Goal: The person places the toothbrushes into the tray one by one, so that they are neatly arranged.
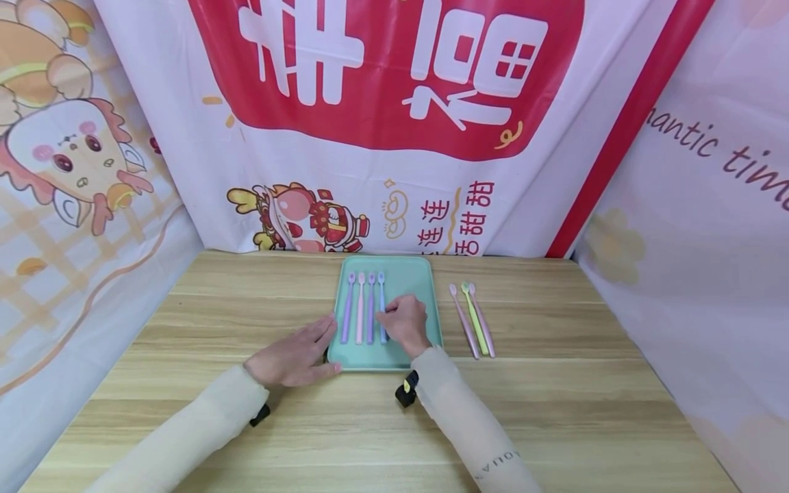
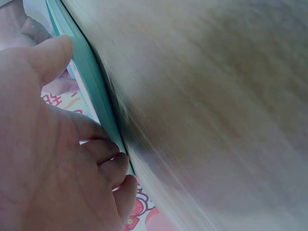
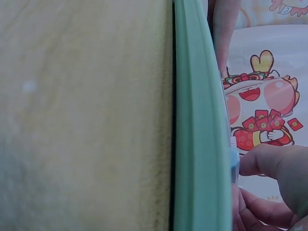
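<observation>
A mint-green tray (image 1: 411, 277) lies on the table with toothbrushes in a row on it: a purple toothbrush (image 1: 348, 308), a pink toothbrush (image 1: 360, 308), another purple toothbrush (image 1: 371, 308) and a blue toothbrush (image 1: 382, 291). My right hand (image 1: 407, 322) is over the tray and pinches the blue toothbrush near its lower handle. In the right wrist view its thumb (image 3: 262, 161) meets the light-blue handle. My left hand (image 1: 298, 352) rests against the tray's left edge, thumb by the near corner. In the left wrist view, its fingertips (image 2: 126, 192) touch the green rim.
Right of the tray, a pink toothbrush (image 1: 464, 322), a yellow-green toothbrush (image 1: 474, 318) and another pink toothbrush (image 1: 483, 322) lie close together on the wooden table (image 1: 555, 383). A printed cloth (image 1: 394, 198) hangs along the table's back edge, with more cloth at both sides.
</observation>
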Available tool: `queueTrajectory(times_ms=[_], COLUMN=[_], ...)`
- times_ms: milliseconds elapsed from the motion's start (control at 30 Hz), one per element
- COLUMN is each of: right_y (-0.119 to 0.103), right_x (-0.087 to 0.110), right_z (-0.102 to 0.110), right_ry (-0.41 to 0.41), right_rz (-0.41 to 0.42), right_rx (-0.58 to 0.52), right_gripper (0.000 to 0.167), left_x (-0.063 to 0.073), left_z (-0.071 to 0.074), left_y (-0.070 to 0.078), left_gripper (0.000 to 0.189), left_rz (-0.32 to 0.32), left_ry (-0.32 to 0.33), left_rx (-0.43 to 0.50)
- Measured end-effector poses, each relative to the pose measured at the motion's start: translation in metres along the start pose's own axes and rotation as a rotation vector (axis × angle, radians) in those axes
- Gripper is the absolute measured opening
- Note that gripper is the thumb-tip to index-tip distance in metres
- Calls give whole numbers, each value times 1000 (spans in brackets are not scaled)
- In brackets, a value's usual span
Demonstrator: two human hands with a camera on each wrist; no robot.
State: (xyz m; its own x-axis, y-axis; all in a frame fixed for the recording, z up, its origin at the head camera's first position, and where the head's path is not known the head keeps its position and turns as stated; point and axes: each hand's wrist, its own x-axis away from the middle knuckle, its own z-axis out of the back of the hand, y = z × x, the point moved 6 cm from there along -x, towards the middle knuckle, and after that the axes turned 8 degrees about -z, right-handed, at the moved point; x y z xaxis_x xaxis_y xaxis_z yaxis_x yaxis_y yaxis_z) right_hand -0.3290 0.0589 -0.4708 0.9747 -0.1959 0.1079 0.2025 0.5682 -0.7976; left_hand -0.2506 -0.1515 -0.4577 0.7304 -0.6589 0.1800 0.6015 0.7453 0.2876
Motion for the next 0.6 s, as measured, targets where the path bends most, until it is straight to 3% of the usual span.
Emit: queueTrajectory(times_ms=[600], right_y=[-3], right_x=[-2], right_z=[-1], right_ry=[-29], right_rz=[-39], right_rx=[60], right_gripper=[8], left_x=[1], left_z=[1], left_y=[2], left_gripper=[89], left_rz=[2], left_ry=[-2], left_rx=[3])
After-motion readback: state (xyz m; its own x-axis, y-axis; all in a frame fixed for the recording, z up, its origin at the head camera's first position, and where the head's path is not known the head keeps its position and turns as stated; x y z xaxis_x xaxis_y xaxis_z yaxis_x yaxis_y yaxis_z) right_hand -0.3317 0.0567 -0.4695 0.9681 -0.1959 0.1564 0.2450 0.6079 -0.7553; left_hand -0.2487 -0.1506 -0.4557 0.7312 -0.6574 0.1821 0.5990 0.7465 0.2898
